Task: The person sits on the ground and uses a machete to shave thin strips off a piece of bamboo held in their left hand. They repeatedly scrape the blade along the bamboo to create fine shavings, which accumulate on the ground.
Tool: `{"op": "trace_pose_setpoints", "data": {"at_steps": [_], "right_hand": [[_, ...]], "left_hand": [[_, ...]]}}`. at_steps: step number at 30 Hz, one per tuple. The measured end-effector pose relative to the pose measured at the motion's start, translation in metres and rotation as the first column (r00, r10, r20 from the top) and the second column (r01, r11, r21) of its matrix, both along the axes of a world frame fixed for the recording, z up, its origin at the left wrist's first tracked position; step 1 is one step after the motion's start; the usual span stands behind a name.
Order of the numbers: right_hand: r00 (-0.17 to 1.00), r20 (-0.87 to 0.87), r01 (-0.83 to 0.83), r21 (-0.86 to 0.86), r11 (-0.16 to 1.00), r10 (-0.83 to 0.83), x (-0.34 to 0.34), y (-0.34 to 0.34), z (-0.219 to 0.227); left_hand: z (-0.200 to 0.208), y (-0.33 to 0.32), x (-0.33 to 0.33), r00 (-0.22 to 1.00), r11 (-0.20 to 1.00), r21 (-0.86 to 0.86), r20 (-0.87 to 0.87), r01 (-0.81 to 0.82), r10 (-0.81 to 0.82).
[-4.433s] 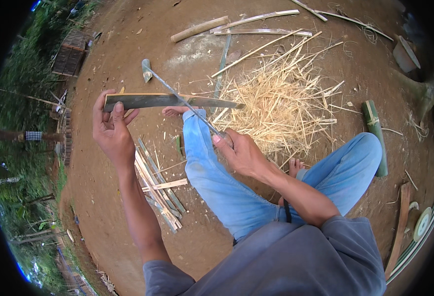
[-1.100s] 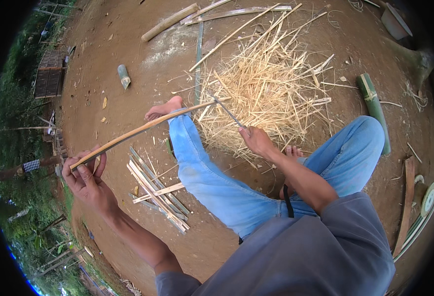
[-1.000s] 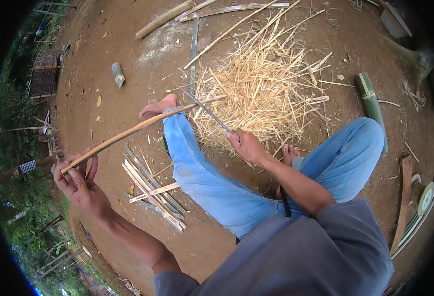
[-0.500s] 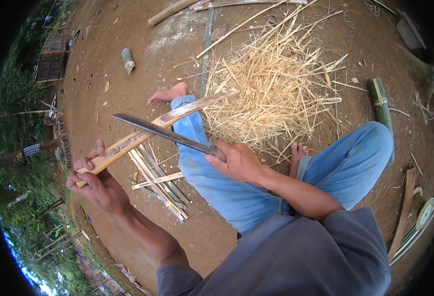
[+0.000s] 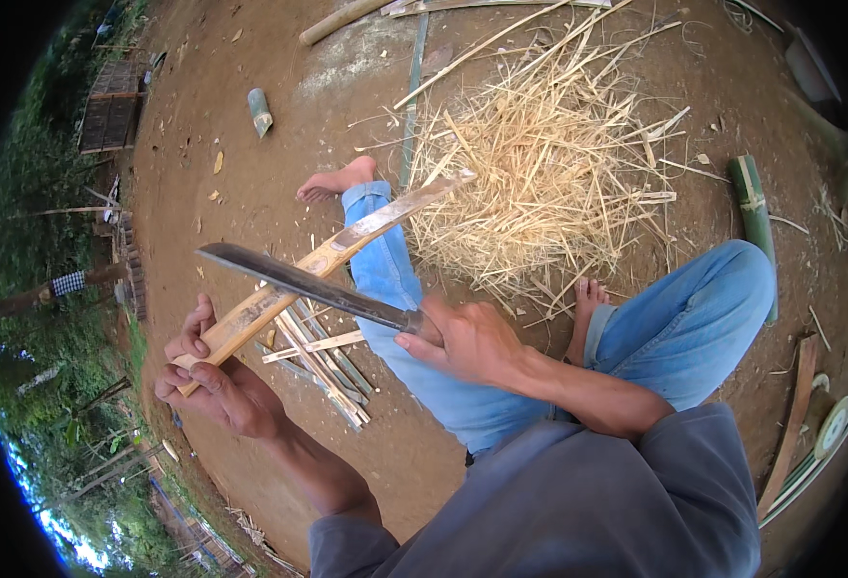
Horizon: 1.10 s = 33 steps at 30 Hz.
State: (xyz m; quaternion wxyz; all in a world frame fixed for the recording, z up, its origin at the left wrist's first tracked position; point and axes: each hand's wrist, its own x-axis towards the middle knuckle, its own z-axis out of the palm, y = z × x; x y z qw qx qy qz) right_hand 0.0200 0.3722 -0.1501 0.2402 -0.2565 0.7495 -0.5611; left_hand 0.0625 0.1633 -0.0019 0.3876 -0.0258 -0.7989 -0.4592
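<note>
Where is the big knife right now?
In the head view, the knife is left of centre, gripped by the right hand, its blade laid across the bamboo slat that the left hand holds above the outstretched leg.

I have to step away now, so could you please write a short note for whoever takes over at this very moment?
Left hand: grip shut on the near end of the bamboo slat; its far end lies across the outstretched leg.
Right hand: grip shut on the knife handle; the blade lies across the slat.
Nearby: thin strips on the ground under the slat, a heap of shavings past the leg, a green bamboo piece at right.
Done: several strips and many shavings already cut.
Left: this slat is still whole; whether the blade has bitten in cannot be told.
</note>
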Motion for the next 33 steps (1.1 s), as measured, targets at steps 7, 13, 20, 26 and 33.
{"op": "trace_pose_setpoints", "data": {"at_steps": [7,13,20,26,33], "right_hand": [[0.999,-0.041,-0.013,0.005,1.0,0.013,-0.006,0.009,0.012],[1.0,0.029,0.003,0.064,0.998,-0.005,-0.006,0.01,-0.011],[0.996,0.086,0.012,0.121,0.993,-0.023,-0.003,0.014,-0.024],[0.992,0.111,0.054,0.12,0.991,-0.067,0.005,0.031,-0.036],[0.991,0.126,0.048,0.007,0.999,-0.048,-0.007,0.019,-0.014]], "left_hand": [[0.001,0.006,0.021,0.993,0.986,-0.113,-0.007,-0.119,0.118],[-0.005,0.013,0.021,0.989,0.986,-0.087,-0.032,-0.145,0.143],[-0.008,0.024,0.025,0.979,0.974,-0.101,-0.032,-0.202,0.199],[-0.012,0.022,0.026,0.991,0.988,-0.088,-0.056,-0.123,0.118],[-0.008,0.027,0.017,0.998,0.999,0.009,-0.048,-0.033,0.033]]}}
